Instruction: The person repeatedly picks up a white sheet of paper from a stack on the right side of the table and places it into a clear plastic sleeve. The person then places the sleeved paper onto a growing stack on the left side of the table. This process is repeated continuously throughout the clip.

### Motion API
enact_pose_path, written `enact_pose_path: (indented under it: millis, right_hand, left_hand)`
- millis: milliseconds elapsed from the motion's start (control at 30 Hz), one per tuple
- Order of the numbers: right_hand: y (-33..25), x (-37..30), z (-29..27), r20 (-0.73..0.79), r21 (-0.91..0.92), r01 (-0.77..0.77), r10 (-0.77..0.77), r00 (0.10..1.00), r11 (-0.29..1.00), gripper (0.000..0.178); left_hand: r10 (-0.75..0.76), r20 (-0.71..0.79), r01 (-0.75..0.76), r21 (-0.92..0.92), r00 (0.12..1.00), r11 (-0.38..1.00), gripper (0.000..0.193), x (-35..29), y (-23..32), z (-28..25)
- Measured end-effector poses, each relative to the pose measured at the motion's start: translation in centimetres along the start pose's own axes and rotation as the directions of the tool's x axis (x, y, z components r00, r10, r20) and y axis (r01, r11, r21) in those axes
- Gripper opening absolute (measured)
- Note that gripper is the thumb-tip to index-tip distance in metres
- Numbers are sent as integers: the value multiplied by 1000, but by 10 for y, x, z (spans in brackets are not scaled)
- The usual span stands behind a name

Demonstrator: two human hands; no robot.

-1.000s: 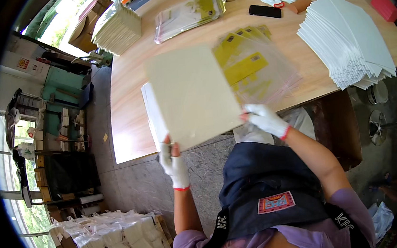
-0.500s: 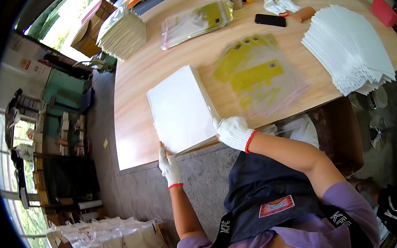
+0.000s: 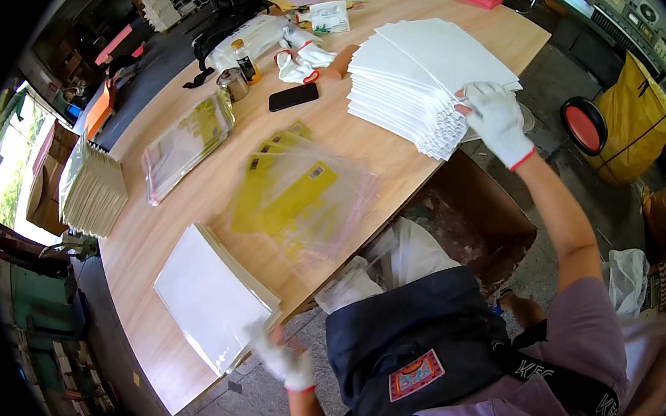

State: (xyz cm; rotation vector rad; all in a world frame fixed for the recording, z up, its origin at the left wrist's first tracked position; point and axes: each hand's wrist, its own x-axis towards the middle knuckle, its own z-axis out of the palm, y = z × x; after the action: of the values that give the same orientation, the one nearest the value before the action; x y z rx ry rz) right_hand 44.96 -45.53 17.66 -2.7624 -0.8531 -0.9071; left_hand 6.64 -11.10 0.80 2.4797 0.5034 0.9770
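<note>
At the right end of the table a fanned stack of white sheets (image 3: 416, 68) lies with its near corners spread. My right hand (image 3: 494, 116), in a white knit glove with bare fingertips, has its thumb and fingers closed on the near right corner of the top sheet. My left hand (image 3: 283, 355), gloved alike, is smeared by motion beside the near corner of a neat white stack in clear film (image 3: 213, 296); whether it touches the stack cannot be told. Between the two stacks lie several clear plastic bags with yellow print (image 3: 308, 198), fanned out.
Farther back lie a pile of clear bags (image 3: 187, 146), a black phone (image 3: 293, 97), a metal tin (image 3: 233, 84), a small bottle (image 3: 245, 61) and white gloves (image 3: 303, 62). A tall wrapped stack (image 3: 90, 187) stands left. Below the table edge sits an open carton (image 3: 482, 214).
My view has swung right. My right hand has left the neat stack and reached the fanned white sheets. My left hand has moved off that stack's near edge, and blurs.
</note>
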Motion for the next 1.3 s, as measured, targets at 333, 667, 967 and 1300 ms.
enact_pose_path:
  millis: [333, 667, 967, 1300]
  right_hand:
    - [42, 13, 16, -37, -147, 180, -187, 982, 973, 17]
    - [47, -105, -9, 420, 745, -570, 421, 804, 346, 35]
    - [104, -44, 43, 564, 823, -492, 514, 646, -284, 27]
    - [-33, -153, 17, 838, 424, -773, -119, 532, -472, 51]
  left_hand:
    - [235, 558, -387, 171, 796, 906, 50, 107, 60, 130]
    - [59, 561, -217, 218, 825, 952, 42, 165, 52, 134]
    - [-147, 620, -233, 489, 770, 841, 28, 145, 62, 106]
    - [-105, 468, 11, 200, 878, 980, 29, 126, 26, 107]
